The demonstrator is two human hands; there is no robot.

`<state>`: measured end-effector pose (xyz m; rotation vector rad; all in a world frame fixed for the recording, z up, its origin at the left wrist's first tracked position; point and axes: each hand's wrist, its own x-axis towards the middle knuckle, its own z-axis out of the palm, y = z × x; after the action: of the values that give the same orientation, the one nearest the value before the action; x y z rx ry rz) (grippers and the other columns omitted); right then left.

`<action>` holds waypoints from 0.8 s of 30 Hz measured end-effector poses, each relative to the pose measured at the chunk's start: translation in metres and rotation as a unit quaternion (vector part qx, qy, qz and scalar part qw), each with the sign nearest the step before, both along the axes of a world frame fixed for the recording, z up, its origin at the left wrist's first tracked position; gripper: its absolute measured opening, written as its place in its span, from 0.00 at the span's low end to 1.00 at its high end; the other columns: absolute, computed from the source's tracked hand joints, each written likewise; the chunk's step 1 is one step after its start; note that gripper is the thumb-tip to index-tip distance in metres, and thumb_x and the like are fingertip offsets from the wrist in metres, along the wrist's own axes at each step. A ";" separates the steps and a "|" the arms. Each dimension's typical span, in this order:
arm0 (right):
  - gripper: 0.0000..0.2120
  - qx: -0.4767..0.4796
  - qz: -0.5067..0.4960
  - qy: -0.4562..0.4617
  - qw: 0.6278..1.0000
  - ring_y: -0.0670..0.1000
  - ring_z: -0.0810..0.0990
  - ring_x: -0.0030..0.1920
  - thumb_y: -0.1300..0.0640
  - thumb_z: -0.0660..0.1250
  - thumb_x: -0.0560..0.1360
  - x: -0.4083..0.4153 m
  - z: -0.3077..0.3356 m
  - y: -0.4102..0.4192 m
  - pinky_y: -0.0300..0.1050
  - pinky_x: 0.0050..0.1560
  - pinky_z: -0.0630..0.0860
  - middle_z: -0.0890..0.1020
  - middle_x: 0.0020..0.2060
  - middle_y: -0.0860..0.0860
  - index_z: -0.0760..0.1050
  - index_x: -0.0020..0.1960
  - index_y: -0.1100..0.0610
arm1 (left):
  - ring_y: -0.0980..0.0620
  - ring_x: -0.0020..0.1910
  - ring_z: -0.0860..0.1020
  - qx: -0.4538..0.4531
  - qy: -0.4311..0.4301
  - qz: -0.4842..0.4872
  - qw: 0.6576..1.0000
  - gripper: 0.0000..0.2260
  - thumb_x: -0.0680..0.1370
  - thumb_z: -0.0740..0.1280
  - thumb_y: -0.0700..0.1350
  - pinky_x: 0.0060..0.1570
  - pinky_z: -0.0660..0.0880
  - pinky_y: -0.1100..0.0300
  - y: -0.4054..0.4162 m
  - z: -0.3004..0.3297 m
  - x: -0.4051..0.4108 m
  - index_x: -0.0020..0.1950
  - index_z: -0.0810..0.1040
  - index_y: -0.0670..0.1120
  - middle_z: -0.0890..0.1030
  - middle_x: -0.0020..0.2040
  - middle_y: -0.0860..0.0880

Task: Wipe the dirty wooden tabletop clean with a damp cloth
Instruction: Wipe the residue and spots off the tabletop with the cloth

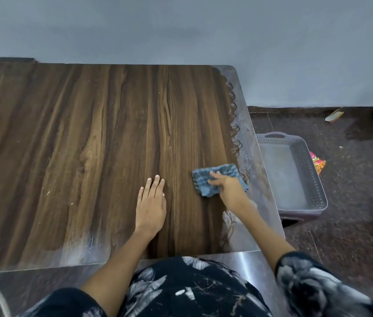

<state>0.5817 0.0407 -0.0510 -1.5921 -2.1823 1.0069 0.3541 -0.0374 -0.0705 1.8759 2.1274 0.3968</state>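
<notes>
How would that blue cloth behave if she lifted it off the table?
The blue cloth lies crumpled under the right hand, so it would likely droop limply. Its ribbed weave probably grips rather than slips. Being damp, it may feel slightly heavy for its size.

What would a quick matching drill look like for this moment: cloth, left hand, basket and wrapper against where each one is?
Things:
1. blue cloth
2. left hand
3. grey perforated basket
4. pink snack wrapper

Places:
A. on the floor, right of the table
B. under the right hand, near the tabletop's right edge
C. flat on the wood, near the front edge
D. on the floor, just beyond the basket's right wall

Pairs: 1-B, 2-C, 3-A, 4-D
</notes>
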 end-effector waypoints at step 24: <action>0.24 0.030 -0.032 -0.057 0.997 0.52 0.60 0.72 0.76 0.56 0.72 -0.048 -0.008 -0.117 0.43 0.73 0.53 0.67 0.70 0.52 0.73 0.63 0.60 | 0.48 0.75 0.52 -0.010 -0.008 -0.050 0.999 0.20 0.82 0.52 0.42 0.73 0.48 0.52 -0.071 -0.001 -0.007 0.74 0.60 0.45 0.58 0.76 0.48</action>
<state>0.5338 -0.0760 -0.0593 -1.7196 -2.1958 0.8430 0.3474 -0.1085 -0.0712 1.9524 2.0101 0.3665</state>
